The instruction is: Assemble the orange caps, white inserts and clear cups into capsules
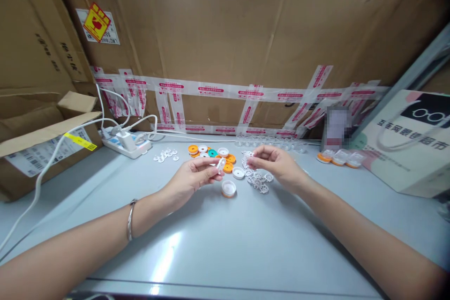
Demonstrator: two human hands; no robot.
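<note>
My left hand pinches a small white plastic piece between thumb and fingertips, tilted on edge above the table. My right hand has its thumb and index finger closed at the upper part of a pile of white openwork plastic discs; what sits between those fingertips cannot be made out. Between the hands stands a round white cup with an orange base. Just behind it lies a shallow white cap. Orange caps, white ones and a teal cap are grouped beyond my left fingertips.
Small white knobbed parts lie to the left, near a power strip with white cables. Clear plastic pieces line the back. Orange-based cups stand at right beside a white box. An open carton sits at left.
</note>
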